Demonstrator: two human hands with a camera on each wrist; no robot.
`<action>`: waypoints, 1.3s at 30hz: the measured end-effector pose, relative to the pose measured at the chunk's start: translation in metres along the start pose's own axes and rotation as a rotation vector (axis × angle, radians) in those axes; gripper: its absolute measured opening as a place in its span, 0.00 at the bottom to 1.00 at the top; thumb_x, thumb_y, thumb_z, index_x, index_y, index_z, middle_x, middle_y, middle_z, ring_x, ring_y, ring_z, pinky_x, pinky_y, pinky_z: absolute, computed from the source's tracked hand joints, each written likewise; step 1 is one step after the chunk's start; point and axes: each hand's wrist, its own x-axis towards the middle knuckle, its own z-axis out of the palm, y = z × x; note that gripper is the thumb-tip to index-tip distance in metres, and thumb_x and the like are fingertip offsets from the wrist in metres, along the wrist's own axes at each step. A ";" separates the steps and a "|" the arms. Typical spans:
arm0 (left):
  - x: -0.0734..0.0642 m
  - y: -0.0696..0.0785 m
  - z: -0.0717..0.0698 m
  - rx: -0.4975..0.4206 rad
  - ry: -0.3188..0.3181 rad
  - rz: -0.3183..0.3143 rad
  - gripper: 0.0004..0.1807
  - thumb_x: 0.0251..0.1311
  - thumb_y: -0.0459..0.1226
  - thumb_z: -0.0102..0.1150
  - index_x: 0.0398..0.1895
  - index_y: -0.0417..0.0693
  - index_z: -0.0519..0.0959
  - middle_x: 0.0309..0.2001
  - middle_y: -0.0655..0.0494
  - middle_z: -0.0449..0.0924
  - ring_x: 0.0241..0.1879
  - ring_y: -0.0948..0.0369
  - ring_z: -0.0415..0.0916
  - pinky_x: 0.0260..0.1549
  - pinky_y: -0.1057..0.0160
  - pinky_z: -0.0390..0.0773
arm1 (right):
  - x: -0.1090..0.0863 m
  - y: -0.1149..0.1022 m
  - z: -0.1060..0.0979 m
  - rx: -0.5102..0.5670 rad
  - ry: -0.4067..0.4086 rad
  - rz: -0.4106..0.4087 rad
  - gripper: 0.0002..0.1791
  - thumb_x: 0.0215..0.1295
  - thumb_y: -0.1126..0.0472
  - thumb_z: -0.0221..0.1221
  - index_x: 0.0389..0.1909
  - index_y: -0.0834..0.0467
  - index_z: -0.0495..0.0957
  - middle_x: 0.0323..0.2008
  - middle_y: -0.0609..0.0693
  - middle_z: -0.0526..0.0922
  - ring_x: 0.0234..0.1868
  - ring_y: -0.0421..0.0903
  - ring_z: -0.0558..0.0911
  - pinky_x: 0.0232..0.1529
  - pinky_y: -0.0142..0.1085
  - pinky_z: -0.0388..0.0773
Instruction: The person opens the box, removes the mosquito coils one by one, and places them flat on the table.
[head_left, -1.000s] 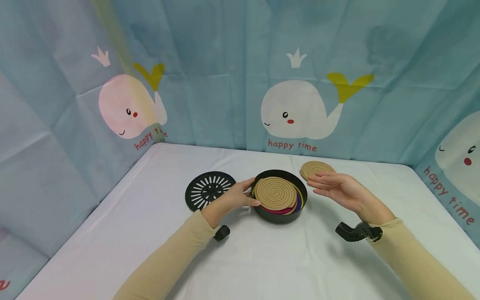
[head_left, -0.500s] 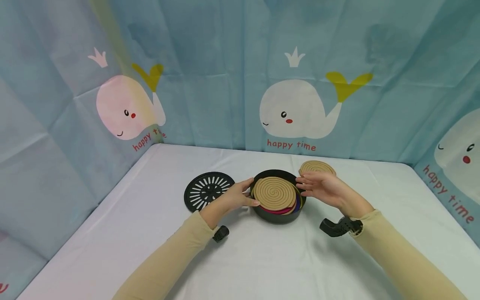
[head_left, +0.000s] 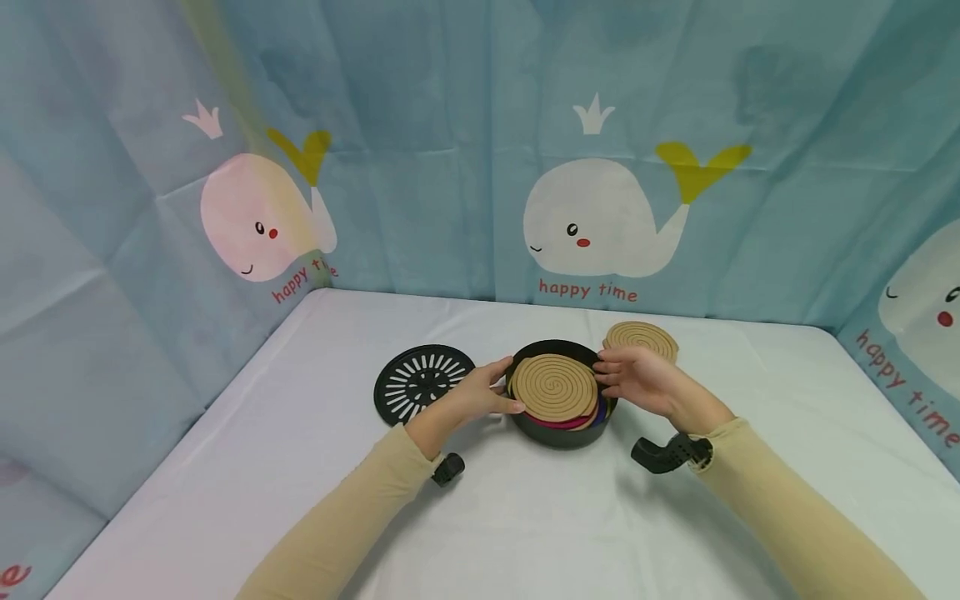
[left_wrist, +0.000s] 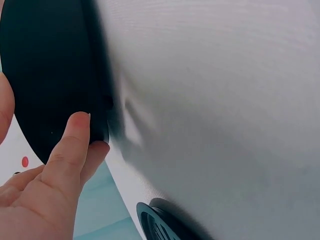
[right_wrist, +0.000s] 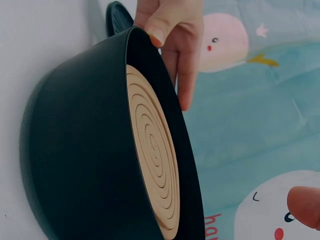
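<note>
A round black mosquito coil case point(head_left: 562, 437) stands uncovered on the white table. Tan spiral mosquito coils point(head_left: 555, 387) fill it, with pink, purple and yellow layers showing beneath the topmost one. My left hand point(head_left: 468, 400) holds the case's left side; its thumb lies at the front and its fingers reach toward the back. In the left wrist view, this hand's fingers point(left_wrist: 70, 150) touch the dark outer wall. At the right rim is my right hand point(head_left: 648, 379), fingers loosely extended, holding nothing visible. Whether its fingertips touch the coils is unclear.
Left of the case lies a black slotted lid point(head_left: 393, 382), partly behind the left hand. Another tan mosquito coil stack point(head_left: 639, 335) sits at the back right, partly hidden by the right hand. A blue whale-print curtain point(head_left: 420, 208) rises behind the table.
My right hand has moved left, from beside the case to its right rim. The left hand stays at the case's left side, and the coils look unmoved.
</note>
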 end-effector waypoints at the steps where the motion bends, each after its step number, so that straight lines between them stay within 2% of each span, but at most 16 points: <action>1: 0.000 0.000 0.000 0.000 -0.001 0.000 0.49 0.56 0.26 0.67 0.77 0.42 0.50 0.75 0.40 0.47 0.70 0.43 0.56 0.63 0.52 0.65 | 0.000 0.000 0.000 0.000 0.000 0.004 0.38 0.76 0.63 0.33 0.70 0.68 0.16 0.70 0.71 0.18 0.72 0.65 0.25 0.71 0.55 0.29; 16: 0.003 0.000 -0.002 0.000 0.014 -0.014 0.49 0.55 0.26 0.67 0.77 0.45 0.50 0.75 0.40 0.47 0.70 0.44 0.56 0.63 0.52 0.66 | 0.001 -0.002 0.000 -0.024 -0.044 0.003 0.34 0.77 0.63 0.31 0.72 0.72 0.24 0.72 0.71 0.24 0.73 0.65 0.29 0.71 0.54 0.32; 24: 0.003 0.000 -0.002 0.016 0.006 0.000 0.49 0.55 0.27 0.67 0.77 0.43 0.50 0.75 0.41 0.47 0.70 0.44 0.56 0.63 0.52 0.65 | 0.000 -0.004 0.001 0.024 0.022 -0.007 0.33 0.78 0.65 0.32 0.73 0.71 0.26 0.73 0.71 0.30 0.74 0.63 0.36 0.72 0.50 0.40; 28: 0.002 0.001 -0.002 0.005 0.005 -0.002 0.49 0.55 0.26 0.67 0.77 0.44 0.50 0.75 0.40 0.47 0.70 0.44 0.56 0.62 0.52 0.67 | 0.002 -0.004 0.003 0.051 0.050 -0.009 0.32 0.77 0.65 0.34 0.73 0.72 0.31 0.74 0.71 0.34 0.75 0.61 0.40 0.72 0.49 0.43; 30: 0.001 0.001 -0.002 -0.001 0.003 -0.004 0.49 0.55 0.26 0.67 0.77 0.44 0.50 0.75 0.40 0.47 0.70 0.43 0.55 0.62 0.52 0.67 | 0.004 -0.004 0.005 0.038 0.068 -0.007 0.28 0.77 0.66 0.37 0.72 0.73 0.45 0.72 0.73 0.44 0.73 0.59 0.51 0.71 0.47 0.51; 31: 0.001 0.001 -0.002 -0.004 0.002 -0.004 0.49 0.56 0.26 0.67 0.77 0.43 0.50 0.75 0.40 0.47 0.70 0.43 0.55 0.62 0.52 0.67 | 0.005 -0.003 0.006 0.029 0.081 -0.007 0.24 0.76 0.66 0.39 0.68 0.73 0.52 0.68 0.72 0.53 0.70 0.58 0.59 0.69 0.45 0.58; 32: 0.001 0.002 -0.002 -0.003 0.001 -0.004 0.49 0.56 0.26 0.67 0.77 0.43 0.50 0.75 0.40 0.47 0.70 0.43 0.55 0.62 0.52 0.67 | 0.006 -0.003 0.006 0.022 0.085 -0.010 0.21 0.75 0.67 0.41 0.64 0.73 0.58 0.64 0.70 0.61 0.65 0.55 0.66 0.66 0.43 0.63; 34: 0.001 0.002 -0.001 -0.001 0.000 -0.003 0.49 0.56 0.26 0.67 0.77 0.43 0.50 0.75 0.40 0.47 0.70 0.43 0.55 0.62 0.52 0.67 | 0.009 0.000 0.007 -0.005 0.085 -0.020 0.17 0.74 0.68 0.43 0.59 0.73 0.63 0.53 0.60 0.72 0.54 0.48 0.74 0.56 0.39 0.72; 36: 0.001 0.002 -0.001 -0.003 -0.001 -0.002 0.49 0.56 0.26 0.67 0.77 0.43 0.50 0.75 0.40 0.47 0.70 0.43 0.55 0.62 0.52 0.67 | 0.012 0.003 0.008 -0.029 0.080 -0.023 0.19 0.74 0.70 0.43 0.62 0.74 0.62 0.43 0.51 0.75 0.44 0.42 0.77 0.47 0.36 0.76; 37: 0.001 0.001 0.000 -0.001 -0.002 -0.003 0.49 0.56 0.26 0.67 0.77 0.43 0.50 0.75 0.40 0.47 0.70 0.43 0.55 0.62 0.52 0.67 | 0.013 0.004 0.009 -0.044 0.070 -0.025 0.23 0.74 0.70 0.43 0.66 0.75 0.58 0.42 0.51 0.76 0.43 0.41 0.78 0.46 0.36 0.77; 39: 0.001 0.001 0.000 -0.003 -0.003 -0.006 0.49 0.56 0.26 0.67 0.77 0.43 0.50 0.75 0.40 0.47 0.70 0.43 0.55 0.62 0.52 0.67 | 0.015 0.007 0.012 -0.064 0.057 -0.018 0.29 0.74 0.72 0.42 0.71 0.75 0.47 0.47 0.54 0.75 0.43 0.41 0.79 0.45 0.37 0.78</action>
